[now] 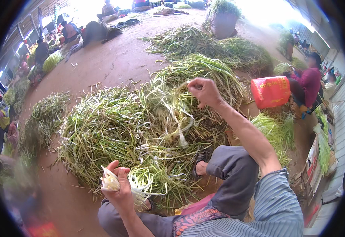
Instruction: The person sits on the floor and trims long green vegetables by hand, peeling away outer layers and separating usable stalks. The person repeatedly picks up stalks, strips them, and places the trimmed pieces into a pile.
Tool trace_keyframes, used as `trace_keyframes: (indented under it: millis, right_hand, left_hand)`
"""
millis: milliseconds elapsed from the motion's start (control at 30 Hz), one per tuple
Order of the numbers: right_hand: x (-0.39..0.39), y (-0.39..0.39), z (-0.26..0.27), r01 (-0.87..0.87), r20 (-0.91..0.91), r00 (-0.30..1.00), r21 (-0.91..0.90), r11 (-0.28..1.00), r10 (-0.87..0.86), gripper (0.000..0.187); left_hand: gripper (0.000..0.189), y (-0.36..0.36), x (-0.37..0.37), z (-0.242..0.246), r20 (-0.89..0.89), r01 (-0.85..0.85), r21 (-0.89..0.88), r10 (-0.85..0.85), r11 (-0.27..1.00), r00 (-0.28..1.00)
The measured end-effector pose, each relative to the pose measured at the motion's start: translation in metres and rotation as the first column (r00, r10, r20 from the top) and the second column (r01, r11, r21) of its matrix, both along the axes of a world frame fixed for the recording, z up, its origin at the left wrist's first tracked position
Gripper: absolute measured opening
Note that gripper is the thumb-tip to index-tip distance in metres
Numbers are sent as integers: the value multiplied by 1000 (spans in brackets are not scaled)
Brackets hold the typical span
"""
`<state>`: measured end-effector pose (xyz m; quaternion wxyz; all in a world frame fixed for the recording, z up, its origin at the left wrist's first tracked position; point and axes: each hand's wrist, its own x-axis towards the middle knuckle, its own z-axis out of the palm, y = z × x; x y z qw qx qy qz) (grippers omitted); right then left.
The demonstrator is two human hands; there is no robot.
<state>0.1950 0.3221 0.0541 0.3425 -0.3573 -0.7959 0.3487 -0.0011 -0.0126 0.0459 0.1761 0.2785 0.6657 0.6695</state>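
My left hand (119,186) is closed around a bunch of pale stalks (110,181), white ends towards the left, thin white-green strands hanging out on the right. My right hand (203,90) is raised over the heap, fingers curled, with a pale blurred strand (190,123) trailing below it; whether the fingers grip the strand is not clear. Beneath both hands spreads a big heap of green leafy stalks (101,130), mixed with dry, yellowish leaves. A taller bundle of green stalks (205,68) lies just beyond my right hand.
A red plastic bag (270,91) stands at the right, near a person in a magenta top (307,80). Light green stalks (268,127) lie beside my right arm. Another heap (48,115) is at the left. A filled sack (223,22) stands farther back; other people sit along the left.
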Motion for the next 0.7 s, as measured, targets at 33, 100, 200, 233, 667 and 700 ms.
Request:
trace_keyframes:
  millis: [33,100,200,233,667,700]
  right_hand:
    - [4,-1,7,-7,-113,994,-19,1000,5,15]
    - [8,-4,16,44,-459,887,-34,998,-55,18]
    - [6,-17,13,-5,-312,948,162,987,56,15]
    - [9,-24,10,-22,-109,994,-13,1000,21,13]
    - [3,-82,28,-811,-531,584,-350,469,614,9]
    - [1,-83,28,-838,-580,541,-304,454,609,10]
  left_hand:
    - [25,2,0,-1,25,2,13,-2,1000,1000]
    - [24,5,2,-4,-25,-13,-13,12,1000,1000]
    - [24,7,3,-5,-32,-10,-15,9,1000,999]
    - [23,7,3,-5,-58,-2,-47,-1,999,998]
    - [32,14,9,-12,-151,242,-277,-290,930,945]
    - [30,12,7,-12,7,321,-409,-349,854,937]
